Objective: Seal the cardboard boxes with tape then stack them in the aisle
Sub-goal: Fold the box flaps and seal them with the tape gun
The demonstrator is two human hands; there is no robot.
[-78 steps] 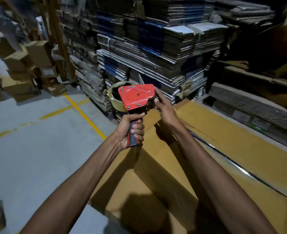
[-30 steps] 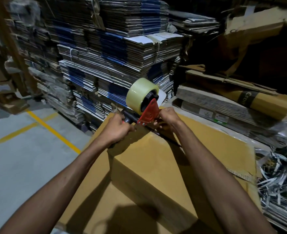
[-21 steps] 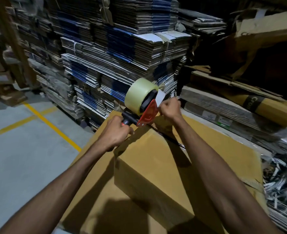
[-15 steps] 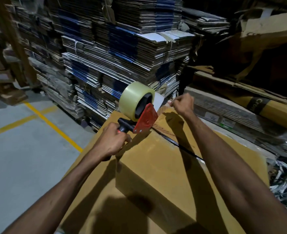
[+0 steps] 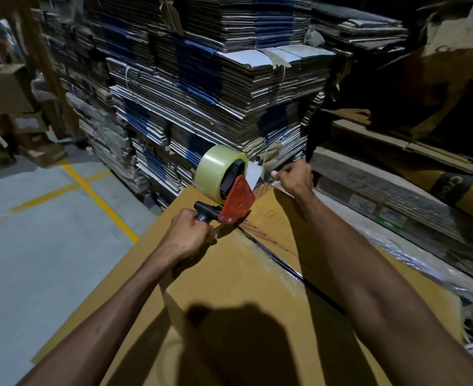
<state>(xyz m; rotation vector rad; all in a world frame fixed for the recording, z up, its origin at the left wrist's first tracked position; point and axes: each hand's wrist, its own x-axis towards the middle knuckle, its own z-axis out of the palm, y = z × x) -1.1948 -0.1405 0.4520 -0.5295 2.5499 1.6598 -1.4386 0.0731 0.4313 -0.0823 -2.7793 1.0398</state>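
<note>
A person's left hand (image 5: pixel 188 237) curls tightly around the black-and-red handle of a red metal tape dispenser (image 5: pixel 236 202), holding its front edge down on the top of a large brown cardboard box (image 5: pixel 243 285) near the box's far end. The roll of clear packing tape (image 5: pixel 218 172) mounted on the dispenser stands up above the red side plate, tilted toward the left. The right hand (image 5: pixel 295 178) reaches past the dispenser to the far edge of the box, its fingers closed in a pinch on the free end of the tape; a short, pale strip (image 5: pixel 253 174) stretches between the roll and that hand. The dark centre seam (image 5: pixel 274 256) of the box runs diagonally from the dispenser back toward the wearer, with a glossy band alongside part of it, and the flaps lie flat and closed. The box sits on a flat sheet of brown cardboard (image 5: pixel 113 296) spread on the grey concrete floor (image 5: pixel 35 246), which carries yellow painted lines (image 5: pixel 99 200). Beyond the box rise tall stacks of flattened cardboard bundles (image 5: pixel 216 87) tied with string, and more flattened cartons wrapped in clear film (image 5: pixel 396 215) lie to the right.
</note>
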